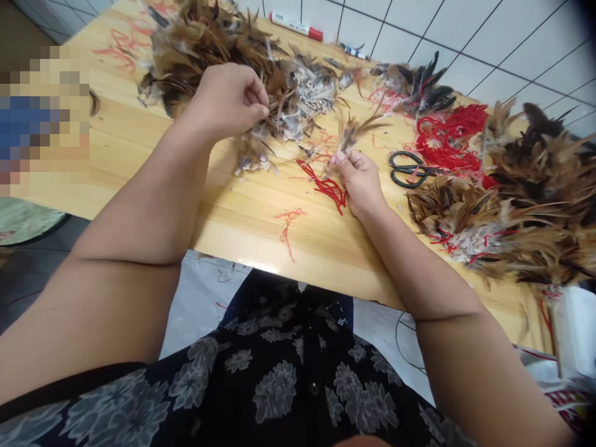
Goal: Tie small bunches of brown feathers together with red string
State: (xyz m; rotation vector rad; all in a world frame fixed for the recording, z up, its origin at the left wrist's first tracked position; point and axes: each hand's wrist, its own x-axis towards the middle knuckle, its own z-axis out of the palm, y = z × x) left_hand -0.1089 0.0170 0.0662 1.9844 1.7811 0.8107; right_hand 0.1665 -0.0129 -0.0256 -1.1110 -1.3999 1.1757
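Observation:
My left hand is closed in a pinch on a feather at the edge of a large heap of brown and grey feathers at the back of the wooden table. My right hand is closed around a small bunch of brown feathers that fans out above its fingers. A strand of red string lies on the table just left of that hand.
Black-handled scissors lie right of my right hand, beside a tangle of red string. Tied feather bundles cover the table's right side. A red-capped marker lies at the far edge. Loose red thread scraps lie near the front.

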